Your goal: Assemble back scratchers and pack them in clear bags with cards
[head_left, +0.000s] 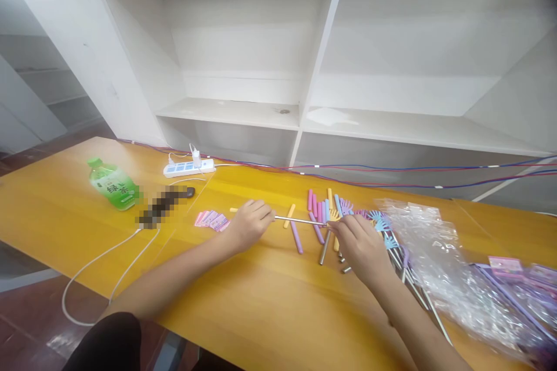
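A thin silver metal rod [300, 221] is stretched between both hands above the table. My left hand [251, 224] is closed around its left end, where a bit of yellow handle [234, 210] sticks out past the fist. At the rod's right end my right hand [359, 243] pinches it with closed fingers. Below and beyond the rod lie a yellow tube [289, 216], a purple tube [296, 237] and several pink tubes [314, 204]. Blue hand-shaped pieces [382, 222] on metal rods lie just right of my right hand, partly hidden by it.
Clear plastic bags [448, 272] cover the table's right side, near packed purple items [507, 266]. Small pink cards [212, 220] lie left of my left hand. Farther left are a green bottle [114, 185], a power strip [188, 168] and white cables. White shelving [235, 113] stands behind.
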{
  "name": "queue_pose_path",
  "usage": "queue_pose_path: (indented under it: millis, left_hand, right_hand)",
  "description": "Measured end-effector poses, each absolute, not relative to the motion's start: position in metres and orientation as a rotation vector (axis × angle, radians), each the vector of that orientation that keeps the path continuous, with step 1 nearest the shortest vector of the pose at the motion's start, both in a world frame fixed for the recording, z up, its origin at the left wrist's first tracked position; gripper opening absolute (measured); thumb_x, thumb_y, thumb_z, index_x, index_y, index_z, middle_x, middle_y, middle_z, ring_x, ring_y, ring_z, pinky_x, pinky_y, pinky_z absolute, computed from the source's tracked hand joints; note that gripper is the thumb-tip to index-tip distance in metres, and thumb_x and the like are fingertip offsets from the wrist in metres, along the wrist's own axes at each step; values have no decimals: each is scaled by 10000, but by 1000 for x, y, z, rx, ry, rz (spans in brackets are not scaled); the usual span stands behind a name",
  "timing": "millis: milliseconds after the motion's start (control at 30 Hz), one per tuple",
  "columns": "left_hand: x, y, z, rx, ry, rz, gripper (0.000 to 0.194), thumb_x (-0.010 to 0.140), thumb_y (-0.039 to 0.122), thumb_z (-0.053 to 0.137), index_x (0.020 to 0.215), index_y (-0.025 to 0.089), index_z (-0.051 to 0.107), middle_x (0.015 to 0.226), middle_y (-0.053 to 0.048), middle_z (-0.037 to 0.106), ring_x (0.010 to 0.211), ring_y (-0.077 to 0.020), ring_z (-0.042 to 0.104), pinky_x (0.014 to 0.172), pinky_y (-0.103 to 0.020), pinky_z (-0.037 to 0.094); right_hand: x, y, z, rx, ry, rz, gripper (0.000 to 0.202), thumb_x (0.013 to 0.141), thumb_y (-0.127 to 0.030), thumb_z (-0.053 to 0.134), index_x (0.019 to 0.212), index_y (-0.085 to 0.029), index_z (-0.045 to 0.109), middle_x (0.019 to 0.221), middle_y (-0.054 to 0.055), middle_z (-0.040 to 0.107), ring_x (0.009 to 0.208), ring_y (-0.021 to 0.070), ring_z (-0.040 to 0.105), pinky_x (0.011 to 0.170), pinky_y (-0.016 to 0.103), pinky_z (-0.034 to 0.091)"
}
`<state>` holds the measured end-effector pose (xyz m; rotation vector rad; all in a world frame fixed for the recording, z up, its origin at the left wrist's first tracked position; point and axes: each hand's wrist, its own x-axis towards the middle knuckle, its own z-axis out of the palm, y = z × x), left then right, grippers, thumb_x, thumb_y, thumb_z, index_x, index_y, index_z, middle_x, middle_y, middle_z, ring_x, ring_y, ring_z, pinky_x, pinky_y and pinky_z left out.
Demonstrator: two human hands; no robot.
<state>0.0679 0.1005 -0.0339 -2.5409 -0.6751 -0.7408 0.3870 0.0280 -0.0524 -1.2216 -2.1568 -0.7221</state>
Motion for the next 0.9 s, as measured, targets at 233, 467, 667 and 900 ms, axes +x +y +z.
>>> queue_pose_path:
  millis: [233, 467, 667, 900]
  left_hand:
    - [86, 91, -39, -2582, -590, -765, 187, 1051, 160, 477, 940, 170, 627, 822, -65, 609, 788, -198, 524, 676, -357, 362]
    - [101, 91, -49, -2619, -600, -720, 173, 1057, 167, 466, 1000, 159, 629, 855, -65, 614, 825, -197, 540, 688, -354, 396]
    - [92, 92, -53, -2645, -645, -596, 174, 1073, 208, 449, 1086, 162, 616, 917, -62, 623, 857, -207, 543, 694, -353, 407]
    - [88, 93, -51, -2657, -670, -677, 185, 1088, 262, 445, 1093, 165, 602, 905, -59, 629, 833, -199, 569, 667, -334, 417]
  right_hand:
    - [349, 21, -49, -1134, -2234, -662, 152, 1025, -105, 495, 1010, -166, 634, 834, 77, 550, 826, 227, 445, 764, 357, 357]
    - [311, 25, -50, -1151, -2197, -690, 121, 1012, -112, 557, 929, -150, 636, 788, 57, 508, 774, 210, 422, 717, 350, 312]
    - [319, 29, -43, -1141, -2231, -678, 129, 1025, -145, 553, 942, -159, 651, 816, 63, 559, 832, 219, 455, 800, 361, 370]
    - [320, 31, -43, -1170, -2253, -650, 151, 1014, -95, 529, 1027, -156, 666, 897, 86, 612, 881, 229, 490, 838, 375, 400]
